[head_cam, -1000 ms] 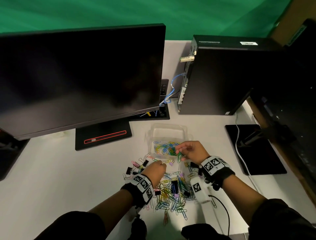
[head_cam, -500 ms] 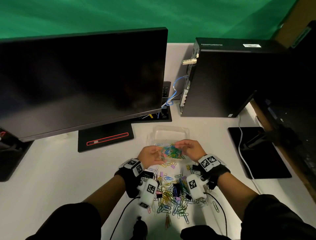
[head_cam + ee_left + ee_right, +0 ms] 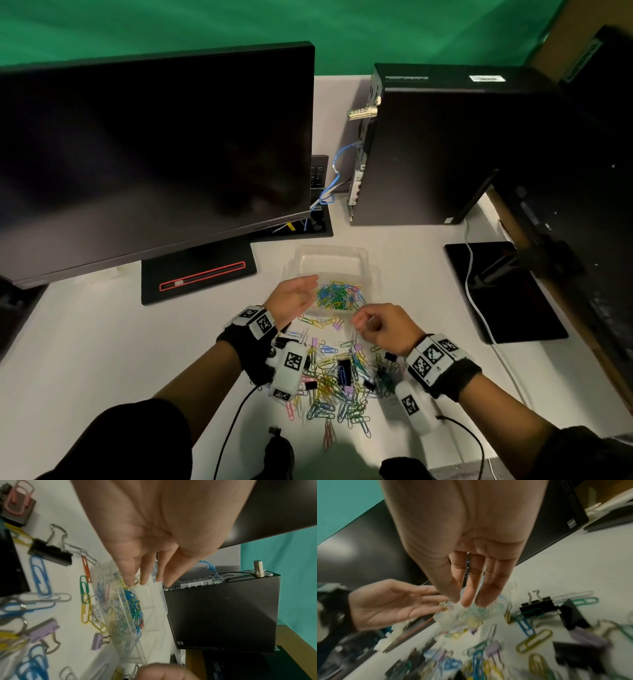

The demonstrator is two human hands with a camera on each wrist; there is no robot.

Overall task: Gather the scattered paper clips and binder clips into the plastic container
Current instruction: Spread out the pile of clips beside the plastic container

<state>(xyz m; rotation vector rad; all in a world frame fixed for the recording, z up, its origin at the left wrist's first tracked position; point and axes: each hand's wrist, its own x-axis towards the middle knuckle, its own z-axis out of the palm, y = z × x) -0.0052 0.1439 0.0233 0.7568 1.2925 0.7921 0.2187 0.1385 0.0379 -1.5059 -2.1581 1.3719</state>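
The left hand (image 3: pixel 295 297) hovers at the left edge of the clear plastic container (image 3: pixel 331 255), palm turned up and inward, fingers straight and spread, nothing in them. Half a second ago both hands were bunched together over the container, fingertips close above the coloured heap inside. Now the left has opened flat. The right hand (image 3: pixel 385 328) has drawn back toward the person and sits just in front of the container's near edge, above the bench (image 3: pixel 85 342). From the head view its fingers look loosely curled; the right wrist view shows them hanging nearly straight and close together, with nothing clearly held. I would call it relaxed and empty.

My reading is that a small batch has just been let go into the container, and the right hand is heading back for more.

Going left to right across the bench: a dark monitor (image 3: pixel 154 154) on its stand, the container in the middle holding a tangle of blue, green and yellow paper clips (image 3: pixel 337 294), and a black computer case (image 3: pixel 445 147) behind and to the right. Nearer the person, between the two wrists, lies the scattered pile (image 3: pixel 337 380), still much larger than what is in the container. It mixes coloured paper clips with black and lilac binder clips. One black binder clip (image 3: pixel 49 551) lies just left of the container in the left wrist view.

The job looks under halfway done, with many trips remaining.
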